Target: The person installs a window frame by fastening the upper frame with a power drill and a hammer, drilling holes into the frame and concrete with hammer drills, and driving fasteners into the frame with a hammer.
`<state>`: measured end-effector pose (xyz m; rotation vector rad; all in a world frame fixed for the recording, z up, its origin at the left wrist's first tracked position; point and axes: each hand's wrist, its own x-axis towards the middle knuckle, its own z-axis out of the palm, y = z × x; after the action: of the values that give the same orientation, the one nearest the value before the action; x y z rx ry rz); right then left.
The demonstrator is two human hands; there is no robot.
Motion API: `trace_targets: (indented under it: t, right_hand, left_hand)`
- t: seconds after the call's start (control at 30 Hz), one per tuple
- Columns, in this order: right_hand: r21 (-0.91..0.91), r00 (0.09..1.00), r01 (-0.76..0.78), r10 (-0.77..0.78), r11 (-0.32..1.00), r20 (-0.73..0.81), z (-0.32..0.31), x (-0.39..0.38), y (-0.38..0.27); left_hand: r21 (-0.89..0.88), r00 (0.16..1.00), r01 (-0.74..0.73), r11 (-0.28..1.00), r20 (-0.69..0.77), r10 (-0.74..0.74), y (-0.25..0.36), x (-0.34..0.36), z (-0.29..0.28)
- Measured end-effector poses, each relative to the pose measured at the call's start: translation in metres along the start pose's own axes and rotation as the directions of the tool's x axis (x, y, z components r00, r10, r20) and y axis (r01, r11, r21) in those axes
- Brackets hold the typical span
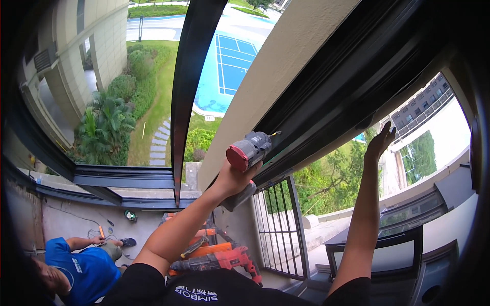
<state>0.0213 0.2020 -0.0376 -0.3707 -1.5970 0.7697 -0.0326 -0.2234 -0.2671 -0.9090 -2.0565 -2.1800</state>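
My left hand is wrapped round the handle of a grey and red cordless drill. The tip of its bit meets or lies very near the black metal window frame; I cannot tell whether it turns. My right hand is raised at the right, its fingers stretched out and nothing visible in them. It is close to the lower edge of the frame, and contact there cannot be made out.
A co-worker in a blue shirt sits low at the left, with an orange tool on a cord. Below my left arm stand red and orange power tools. A barred panel and a dark window post flank me; outside, ground lies far below.
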Motion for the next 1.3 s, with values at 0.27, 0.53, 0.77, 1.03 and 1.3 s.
trace_targets:
  t: [0.27, 0.53, 0.77, 1.03, 1.3]
  right_hand:
    - [-0.157, 0.895, 0.443, -0.445, 0.883, 0.022, 0.041, -0.043, -0.048]
    - [-0.149, 0.895, 0.447, -0.439, 0.882, 0.08, 0.067, -0.043, -0.026]
    - [-0.087, 0.842, 0.536, -0.539, 0.84, -0.007, 0.08, -0.064, -0.039]
    - [-0.117, 0.835, 0.545, -0.55, 0.83, -0.02, 0.084, -0.07, -0.051]
    - [-0.368, 0.75, 0.636, -0.656, 0.679, 0.086, 0.063, -0.053, -0.029]
  left_hand:
    - [-0.054, 0.997, 0.073, 0.996, 0.011, -0.073, -0.018, 0.001, 0.006]
    - [-0.135, 0.968, 0.252, 0.958, 0.05, -0.247, -0.012, 0.001, 0.016]
    - [-0.201, 0.993, 0.11, 0.973, -0.028, -0.118, -0.026, -0.002, 0.026]
    - [-0.264, 0.916, 0.397, 0.879, 0.175, -0.361, -0.027, -0.002, 0.021]
    - [-0.306, 0.964, 0.265, 0.914, 0.12, -0.239, -0.022, -0.009, 0.036]
